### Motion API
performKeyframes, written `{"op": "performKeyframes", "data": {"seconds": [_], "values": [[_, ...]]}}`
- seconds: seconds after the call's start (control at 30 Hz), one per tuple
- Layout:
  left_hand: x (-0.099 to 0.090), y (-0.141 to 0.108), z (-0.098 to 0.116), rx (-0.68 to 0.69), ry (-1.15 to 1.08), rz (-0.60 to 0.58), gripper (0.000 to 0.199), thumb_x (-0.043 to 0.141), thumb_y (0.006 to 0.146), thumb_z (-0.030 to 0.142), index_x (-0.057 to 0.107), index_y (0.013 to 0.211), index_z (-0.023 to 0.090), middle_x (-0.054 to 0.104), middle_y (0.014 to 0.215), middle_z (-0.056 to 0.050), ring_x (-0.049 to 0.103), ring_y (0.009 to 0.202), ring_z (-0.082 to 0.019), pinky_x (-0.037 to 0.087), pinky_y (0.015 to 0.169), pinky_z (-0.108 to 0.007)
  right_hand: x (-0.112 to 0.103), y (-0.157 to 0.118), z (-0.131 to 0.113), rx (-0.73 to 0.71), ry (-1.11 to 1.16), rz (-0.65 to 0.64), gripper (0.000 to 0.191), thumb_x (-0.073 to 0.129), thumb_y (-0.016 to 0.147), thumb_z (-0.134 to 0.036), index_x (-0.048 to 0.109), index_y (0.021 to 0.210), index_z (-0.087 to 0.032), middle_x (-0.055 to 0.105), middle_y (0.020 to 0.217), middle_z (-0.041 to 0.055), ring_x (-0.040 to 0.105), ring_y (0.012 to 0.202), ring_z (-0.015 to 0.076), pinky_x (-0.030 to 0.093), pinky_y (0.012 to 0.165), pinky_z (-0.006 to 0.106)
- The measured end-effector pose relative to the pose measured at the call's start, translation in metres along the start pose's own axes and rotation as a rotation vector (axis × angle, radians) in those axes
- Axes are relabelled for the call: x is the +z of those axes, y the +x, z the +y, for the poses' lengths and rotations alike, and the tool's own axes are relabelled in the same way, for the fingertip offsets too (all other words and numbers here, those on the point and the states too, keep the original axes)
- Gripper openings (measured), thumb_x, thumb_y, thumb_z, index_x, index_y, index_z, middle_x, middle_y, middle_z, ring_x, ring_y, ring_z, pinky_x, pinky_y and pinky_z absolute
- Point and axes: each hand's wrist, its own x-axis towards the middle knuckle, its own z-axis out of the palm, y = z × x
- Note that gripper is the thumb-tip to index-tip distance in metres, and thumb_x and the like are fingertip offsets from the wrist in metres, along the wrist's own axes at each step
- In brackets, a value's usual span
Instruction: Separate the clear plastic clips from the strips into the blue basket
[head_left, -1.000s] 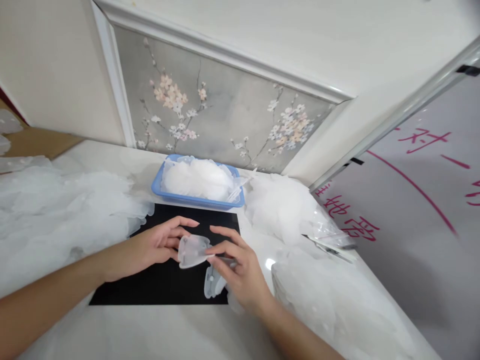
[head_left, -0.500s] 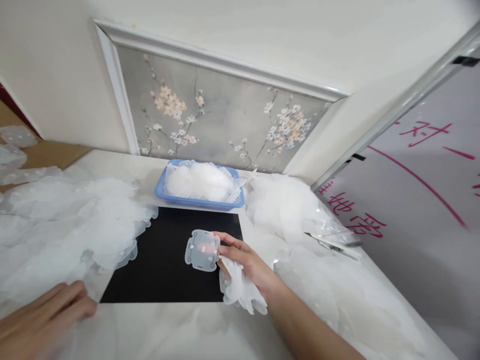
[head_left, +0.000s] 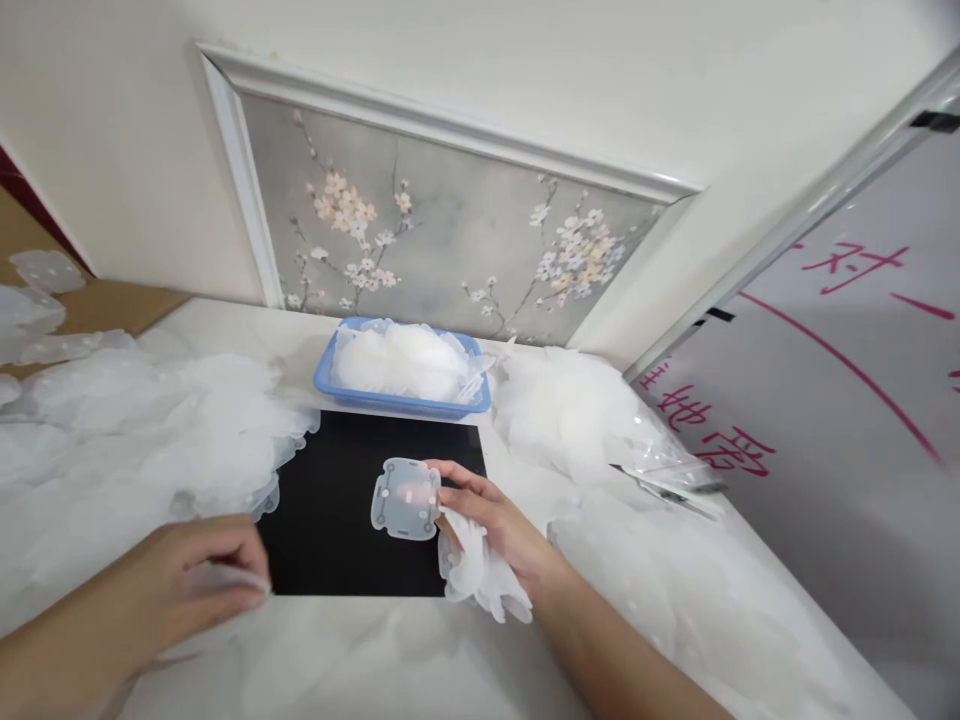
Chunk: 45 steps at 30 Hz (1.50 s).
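My right hand (head_left: 487, 515) is closed on several translucent plastic sheets. One flat sheet (head_left: 405, 500), with small holes and notched edges, is pinched by the fingertips above the black mat (head_left: 337, 560). A crumpled bunch of similar sheets (head_left: 484, 575) hangs under the palm. My left hand (head_left: 199, 580), slightly blurred, is closed with thumb and fingers around a thin translucent plastic sheet (head_left: 217, 577) near the mat's left front corner. Just behind that hand spreads a large heap of the same sheets (head_left: 165, 430).
A blue basket (head_left: 401, 406) full of white sheets stands at the back against the wall. To its right lies a clear bag (head_left: 570, 410) of sheets, with another spread of sheets (head_left: 675, 580) in front. A whiteboard (head_left: 840, 420) borders the right side; cardboard (head_left: 142, 303) lies left.
My left hand has moved right and slightly up from the heap's edge, now with a translucent sheet in it. My right hand and its sheets have barely moved.
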Motion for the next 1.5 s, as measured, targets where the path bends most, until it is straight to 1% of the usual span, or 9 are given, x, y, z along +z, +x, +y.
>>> {"op": "performKeyframes", "data": {"seconds": [0.2,0.4,0.57,0.7,0.83,1.0,1.13,1.27,1.5], "values": [[0.039,0.050,0.050,-0.007,-0.495,-0.029,0.032,0.070,0.078,0.053,0.063,0.086,0.022,0.062,0.076,0.002,0.056,0.068,-0.015,0.044,0.060,-0.024,0.004,0.000,-0.003,-0.095,-0.099,0.058,0.046,0.085,0.070,-0.043,0.069,0.106,-0.020,0.064,0.068,-0.0021,0.047,0.052,0.0086,0.034,0.049,0.020],[0.054,0.065,0.053,-0.084,-0.821,-0.118,0.028,0.068,0.086,0.043,0.066,0.106,0.024,0.071,0.099,-0.003,0.064,0.095,-0.019,0.052,0.079,-0.027,-0.004,0.002,-0.007,-0.363,-0.381,0.323,0.046,0.066,0.081,-0.065,0.068,0.081,-0.020,0.045,0.055,-0.0043,0.038,0.050,0.0114,0.032,0.049,0.025],[0.049,0.061,0.047,-0.039,-0.871,-0.143,0.025,0.064,0.090,0.038,0.064,0.112,0.025,0.070,0.105,-0.004,0.063,0.098,-0.019,0.053,0.082,-0.028,-0.002,-0.005,-0.001,-0.501,-0.910,0.301,0.023,0.074,0.082,-0.042,0.068,0.095,-0.024,0.037,0.057,-0.0070,0.039,0.054,0.0130,0.034,0.056,0.027],[0.048,0.059,0.046,0.022,-0.885,-0.192,0.026,0.058,0.094,0.040,0.062,0.114,0.025,0.069,0.104,-0.005,0.062,0.097,-0.019,0.054,0.082,-0.031,0.003,-0.005,0.011,-0.629,-1.250,0.189,0.043,0.072,0.082,-0.027,0.061,0.123,-0.027,0.041,0.060,-0.0082,0.043,0.053,0.0127,0.035,0.054,0.024],[0.051,0.056,0.046,0.055,-0.920,-0.235,0.026,0.055,0.095,0.042,0.059,0.115,0.025,0.067,0.101,-0.005,0.062,0.096,-0.020,0.053,0.084,-0.035,0.004,-0.002,0.018,-0.832,-1.469,0.151,0.038,0.066,0.088,-0.025,0.056,0.124,-0.023,0.048,0.062,-0.0080,0.047,0.050,0.0121,0.035,0.050,0.023],[0.053,0.053,0.047,0.061,-0.944,-0.248,0.028,0.055,0.094,0.043,0.058,0.116,0.026,0.065,0.107,-0.005,0.060,0.100,-0.020,0.051,0.086,-0.034,0.004,-0.001,0.022,-1.051,-1.622,0.103,0.027,0.054,0.098,-0.034,0.053,0.123,-0.022,0.059,0.076,-0.0015,0.055,0.054,0.0144,0.039,0.051,0.025],[0.052,0.050,0.048,0.056,-0.925,-0.241,0.031,0.065,0.087,0.034,0.059,0.116,0.027,0.064,0.111,-0.004,0.059,0.105,-0.020,0.050,0.088,-0.031,0.005,-0.001,0.022,-1.057,-1.643,0.114,0.032,0.048,0.101,-0.040,0.050,0.126,-0.021,0.058,0.079,-0.0001,0.056,0.055,0.0149,0.040,0.048,0.025],[0.050,0.048,0.049,0.044,-0.845,-0.206,0.052,0.071,0.069,0.014,0.060,0.117,0.030,0.064,0.115,-0.001,0.059,0.102,-0.017,0.047,0.080,-0.023,0.005,-0.001,0.021,-1.050,-1.596,0.143,0.034,0.046,0.102,-0.044,0.049,0.124,-0.018,0.057,0.079,-0.0001,0.056,0.056,0.0141,0.041,0.047,0.024],[0.053,0.047,0.048,0.124,-0.813,-0.211,0.065,0.055,0.058,0.006,0.057,0.119,0.030,0.064,0.120,-0.001,0.060,0.105,-0.017,0.048,0.078,-0.023,0.010,-0.005,0.023,-1.160,-1.620,0.091,0.017,0.049,0.100,-0.029,0.062,0.110,-0.022,0.063,0.101,0.0075,0.056,0.058,0.0117,0.042,0.051,0.025]]}}
